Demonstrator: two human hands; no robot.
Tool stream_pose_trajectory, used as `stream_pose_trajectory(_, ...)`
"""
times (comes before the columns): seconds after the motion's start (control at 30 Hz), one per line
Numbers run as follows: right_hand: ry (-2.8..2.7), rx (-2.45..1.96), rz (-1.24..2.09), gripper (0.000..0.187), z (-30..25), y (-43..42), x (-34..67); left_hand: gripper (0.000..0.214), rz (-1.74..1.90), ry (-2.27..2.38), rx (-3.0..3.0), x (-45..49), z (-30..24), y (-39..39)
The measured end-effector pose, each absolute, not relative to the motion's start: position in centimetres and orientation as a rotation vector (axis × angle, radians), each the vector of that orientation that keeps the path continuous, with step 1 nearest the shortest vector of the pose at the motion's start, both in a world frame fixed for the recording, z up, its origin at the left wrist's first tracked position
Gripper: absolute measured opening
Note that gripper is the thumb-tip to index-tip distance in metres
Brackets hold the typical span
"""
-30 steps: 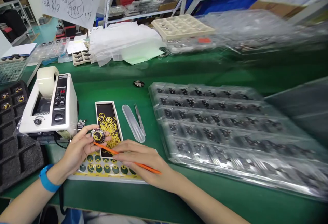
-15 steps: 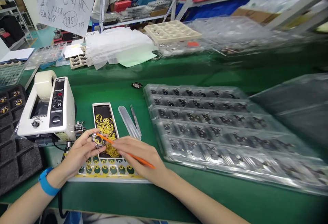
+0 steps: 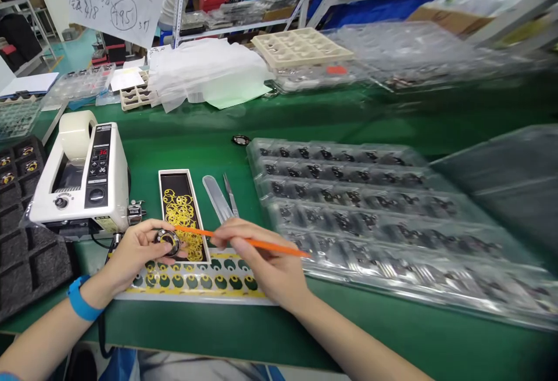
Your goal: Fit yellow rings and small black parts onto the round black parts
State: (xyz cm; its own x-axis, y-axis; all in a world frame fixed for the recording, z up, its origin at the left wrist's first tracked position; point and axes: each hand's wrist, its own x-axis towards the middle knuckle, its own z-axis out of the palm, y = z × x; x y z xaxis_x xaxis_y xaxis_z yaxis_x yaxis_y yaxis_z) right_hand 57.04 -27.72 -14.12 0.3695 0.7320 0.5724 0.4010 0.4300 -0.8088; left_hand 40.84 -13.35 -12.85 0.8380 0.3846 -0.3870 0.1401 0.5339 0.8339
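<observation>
My left hand [image 3: 139, 250] pinches a small round dark part [image 3: 168, 242] with a yellow pattern on its face. In my right hand [image 3: 272, 267] is a thin orange stick [image 3: 281, 248], its left tip at the upper edge of the round part; I cannot tell if they touch. Just behind the hands, a white-rimmed box [image 3: 199, 212] contains a tangle of yellow rings [image 3: 178, 209]. Beneath the hands lies a sticker sheet [image 3: 187, 297] with rows of round cutouts. Metal tweezers [image 3: 230, 195] and a clear plastic strip [image 3: 216, 198] rest beside the box.
On the left stand a white tape dispenser [image 3: 98, 195] and a black foam tray [image 3: 26, 241] with a few round parts. Clear compartment trays [image 3: 349, 218] full of dark parts cover the right side. Another round part [image 3: 241, 140] lies near the back ledge.
The orange stick has swung flatter, and my right hand has shifted right, away from the round part. My left hand still holds the part. The view has shifted slightly.
</observation>
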Motion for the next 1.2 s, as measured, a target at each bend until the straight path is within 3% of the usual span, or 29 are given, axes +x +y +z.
stream_pose_trajectory(0.23, -0.91, -1.122, 0.559, 0.018, -14.9, -27.8, 57.8, 0.031, 0.116, 0.587, 1.002, 40.5, -12.6, -13.4)
stream_pose_trajectory(0.87, -0.824, -1.204, 0.55, 0.024, -14.7, -27.3, 58.0, 0.03, 0.12, 0.579, 0.962, 40.6, -11.5, -13.0)
stream_pose_trajectory(1.2, -0.851, -1.231, 0.578, 0.026, -14.6, -27.5, 58.0, 0.017, 0.069, 0.611, 1.061, 40.5, -11.4, -13.4)
